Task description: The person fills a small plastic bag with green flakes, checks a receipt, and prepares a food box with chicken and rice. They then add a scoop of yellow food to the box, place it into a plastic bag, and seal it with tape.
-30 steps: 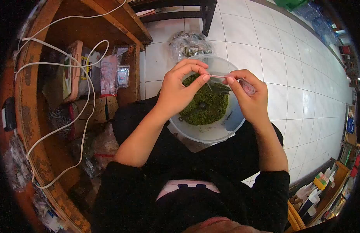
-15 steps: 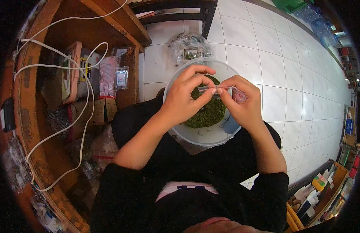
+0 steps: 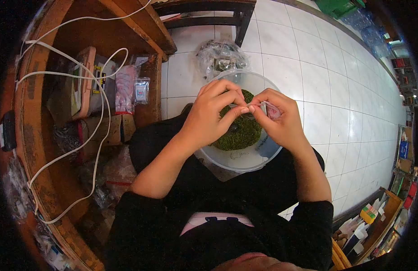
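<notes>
My left hand and my right hand meet above a round translucent tub. Both pinch a small clear plastic bag; its crumpled part, with something pinkish in it, shows at my right fingers. The thumb tips of the two hands almost touch. Green moss-like material lies inside the tub, partly hidden by my hands. Dark handwriting is on the tub's near wall.
A clear plastic bag with contents lies on the tiled floor beyond the tub. At the left, a wooden shelf holds packets, with a white cable across it. Boxes stand at the lower right.
My left fingers have curled in and my hands are closer together. The strip of plastic that stretched between them is now mostly covered by the fingers.
</notes>
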Action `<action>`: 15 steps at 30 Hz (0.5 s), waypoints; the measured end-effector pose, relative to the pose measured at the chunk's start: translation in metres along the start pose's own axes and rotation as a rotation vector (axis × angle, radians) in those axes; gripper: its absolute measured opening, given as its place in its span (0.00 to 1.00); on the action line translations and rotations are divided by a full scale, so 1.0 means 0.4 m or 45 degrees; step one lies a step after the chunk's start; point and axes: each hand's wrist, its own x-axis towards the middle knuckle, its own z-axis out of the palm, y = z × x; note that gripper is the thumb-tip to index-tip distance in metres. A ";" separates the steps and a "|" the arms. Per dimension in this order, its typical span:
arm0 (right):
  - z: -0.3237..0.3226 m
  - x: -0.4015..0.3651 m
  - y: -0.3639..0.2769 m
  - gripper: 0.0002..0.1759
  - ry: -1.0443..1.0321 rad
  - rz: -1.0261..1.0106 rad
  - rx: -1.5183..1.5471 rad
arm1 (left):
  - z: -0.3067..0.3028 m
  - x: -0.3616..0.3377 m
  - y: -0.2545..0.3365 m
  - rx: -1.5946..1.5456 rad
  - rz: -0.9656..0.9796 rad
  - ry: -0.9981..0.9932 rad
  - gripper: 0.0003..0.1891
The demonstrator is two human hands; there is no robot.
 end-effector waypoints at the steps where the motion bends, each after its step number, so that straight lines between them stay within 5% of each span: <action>1: 0.001 0.007 0.005 0.05 0.004 -0.023 -0.018 | -0.002 0.000 0.003 0.021 -0.036 -0.008 0.10; 7: -0.027 0.063 0.036 0.03 0.360 -0.116 -0.171 | 0.017 -0.012 0.020 0.312 -0.182 0.131 0.17; 11: -0.039 0.153 0.027 0.03 0.562 -0.207 -0.312 | 0.015 -0.023 0.002 0.322 -0.289 -0.350 0.18; 15: -0.029 0.289 0.086 0.05 0.535 -0.339 -0.440 | 0.042 -0.035 -0.017 0.139 -0.039 -0.413 0.14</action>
